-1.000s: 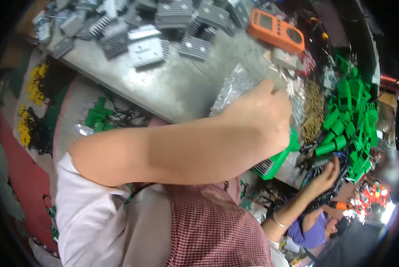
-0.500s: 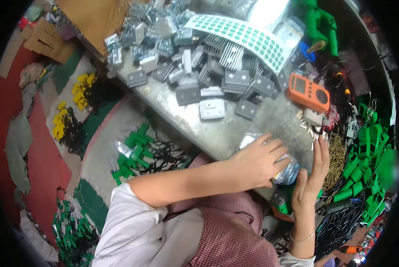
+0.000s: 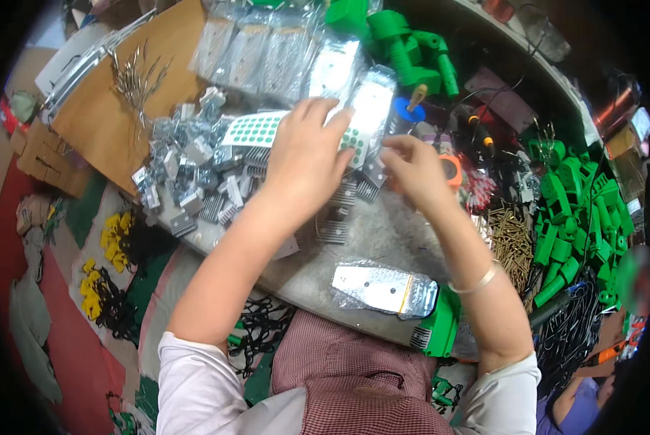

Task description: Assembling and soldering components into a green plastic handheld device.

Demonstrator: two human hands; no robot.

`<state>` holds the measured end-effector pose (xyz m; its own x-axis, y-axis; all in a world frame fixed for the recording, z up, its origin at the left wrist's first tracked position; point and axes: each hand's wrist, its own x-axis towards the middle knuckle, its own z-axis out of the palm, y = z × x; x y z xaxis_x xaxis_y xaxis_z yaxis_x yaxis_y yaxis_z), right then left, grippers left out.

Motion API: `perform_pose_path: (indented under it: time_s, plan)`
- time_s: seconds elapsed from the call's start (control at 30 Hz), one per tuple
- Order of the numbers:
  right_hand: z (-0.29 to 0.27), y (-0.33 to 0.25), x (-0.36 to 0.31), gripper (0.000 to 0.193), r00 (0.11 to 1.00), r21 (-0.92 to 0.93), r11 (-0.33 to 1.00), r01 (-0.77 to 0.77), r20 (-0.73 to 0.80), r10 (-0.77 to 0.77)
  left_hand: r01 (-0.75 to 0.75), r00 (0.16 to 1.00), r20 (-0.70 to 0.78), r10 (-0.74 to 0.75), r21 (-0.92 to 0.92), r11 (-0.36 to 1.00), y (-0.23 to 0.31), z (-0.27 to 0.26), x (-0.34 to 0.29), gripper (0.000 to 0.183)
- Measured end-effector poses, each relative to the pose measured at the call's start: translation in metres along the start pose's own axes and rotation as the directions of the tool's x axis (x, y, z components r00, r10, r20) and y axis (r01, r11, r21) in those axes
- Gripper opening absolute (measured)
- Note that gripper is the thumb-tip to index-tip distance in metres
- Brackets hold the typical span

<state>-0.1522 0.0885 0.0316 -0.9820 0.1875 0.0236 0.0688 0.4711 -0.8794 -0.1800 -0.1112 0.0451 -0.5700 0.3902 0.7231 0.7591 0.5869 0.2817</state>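
My left hand point(image 3: 304, 156) lies over a white sheet of green round stickers point(image 3: 251, 132), its fingers spread and its palm hiding the sheet's middle. Just beyond the sheet's right end is my right hand point(image 3: 417, 172), fingers bent and apart from the thumb, with nothing visible between them. It partly covers an orange multimeter point(image 3: 452, 170). Near the table's front edge rests a flat silver pack in clear plastic wrap point(image 3: 383, 288), touched by neither hand. Under and around the sheet are grey finned metal blocks point(image 3: 333, 230).
Several silver packs in clear wrap point(image 3: 285, 61) lie at the back. Green plastic housings point(image 3: 575, 217) and brass screws point(image 3: 510, 243) are heaped on the right. A green part point(image 3: 444, 326) sits by the front edge. Yellow connectors with black cables point(image 3: 114, 239) lie on the floor at left.
Both hands have left the wrapped pack near the front edge and moved farther over the table to the sticker sheet. The pack now lies flat. The whole view has shifted.
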Motion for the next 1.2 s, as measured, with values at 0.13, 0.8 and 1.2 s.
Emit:
perform_pose_path:
  time_s: [0.13,0.8,1.2]
  plan:
    - [0.028,0.001,0.01,0.016,0.962,-0.095,0.972,0.217,-0.148,-0.229,-0.065,0.963,0.264,0.056,0.023,0.998,-0.026,0.029,0.033,0.059]
    - [0.039,-0.009,-0.005,0.014,0.918,0.042,0.947,0.318,-0.263,-0.297,0.203,0.899,0.435,-0.055,-0.302,0.931,-0.02,0.008,0.051,0.028]
    - [0.008,0.003,-0.024,0.019,0.99,0.214,0.976,0.044,-0.138,-0.014,0.199,0.872,0.486,-0.057,-0.246,0.949,-0.013,0.001,0.051,0.033]
